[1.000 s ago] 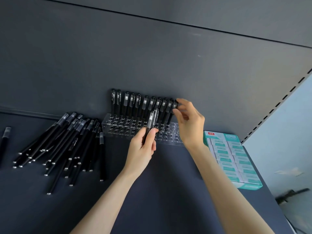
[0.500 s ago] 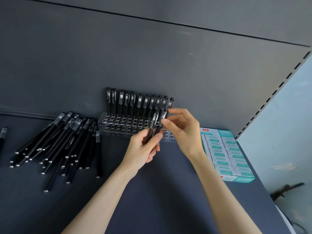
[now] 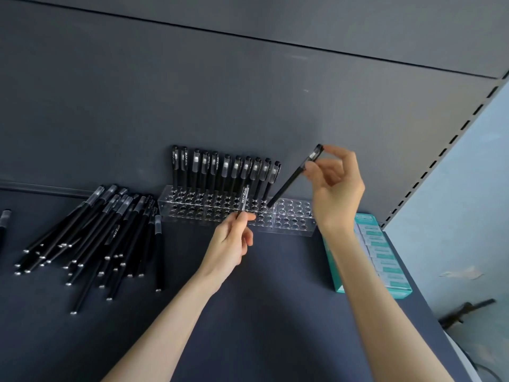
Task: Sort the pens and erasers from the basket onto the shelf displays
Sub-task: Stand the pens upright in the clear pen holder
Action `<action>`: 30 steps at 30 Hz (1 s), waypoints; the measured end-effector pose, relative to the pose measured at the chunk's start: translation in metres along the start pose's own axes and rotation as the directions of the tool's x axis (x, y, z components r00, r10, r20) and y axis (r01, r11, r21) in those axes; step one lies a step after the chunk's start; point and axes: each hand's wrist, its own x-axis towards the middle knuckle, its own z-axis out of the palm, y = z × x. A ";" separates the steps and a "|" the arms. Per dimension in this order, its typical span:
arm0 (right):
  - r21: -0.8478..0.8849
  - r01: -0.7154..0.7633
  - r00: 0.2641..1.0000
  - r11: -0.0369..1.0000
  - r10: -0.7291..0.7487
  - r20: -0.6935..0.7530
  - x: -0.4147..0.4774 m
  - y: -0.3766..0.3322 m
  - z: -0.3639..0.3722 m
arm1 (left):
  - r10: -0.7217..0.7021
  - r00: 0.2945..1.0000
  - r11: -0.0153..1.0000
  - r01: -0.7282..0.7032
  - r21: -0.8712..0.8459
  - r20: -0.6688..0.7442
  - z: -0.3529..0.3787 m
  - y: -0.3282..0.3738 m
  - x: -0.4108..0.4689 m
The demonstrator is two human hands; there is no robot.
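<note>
The person's right hand point(image 3: 337, 188) is raised above the right part of a clear acrylic pen holder point(image 3: 292, 219) and pinches a black pen point(image 3: 292, 179) near its capped end between thumb and forefinger, the other fingers loosely curled behind. This pen is tilted, cap up and to the right. Its lower tip meets the back row of holes just beside the last standing pen, though whether it has entered a hole cannot be told.

The left hand point(image 3: 231, 241) sits in front of the holder's middle, fingers curled, and grips a second pen point(image 3: 243, 201) low on its barrel. That pen points up, nearly upright, with white lettering on its side, and overlaps the holder in the view.

A row of black pens point(image 3: 225, 169) stands upright in the holder's back holes, filling the left and middle stretch. The front rows and the right end show only open holes. The holder stands on a dark shelf point(image 3: 275, 312) against the dark back panel point(image 3: 220, 92).

To the left, a pile of loose black pens point(image 3: 91, 235) lies fanned on the shelf, caps toward the back panel. One more pen point(image 3: 4, 219) lies apart at the left edge. To the right of the holder, partly hidden by the right forearm, lies a teal box of erasers point(image 3: 382, 255), the wrapped erasers in rows.
</note>
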 end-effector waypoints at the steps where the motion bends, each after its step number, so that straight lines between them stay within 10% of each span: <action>1: -0.033 0.024 1.000 0.999 -0.025 -0.009 0.003 0.001 0.002 | 0.002 1.000 1.000 -0.002 -0.006 -0.008 -0.001 0.000 0.001; 30: -0.267 0.104 0.992 0.958 -0.080 0.099 -0.022 0.029 0.021 | 0.088 0.996 0.996 -0.088 0.003 0.013 -0.001 0.004 -0.004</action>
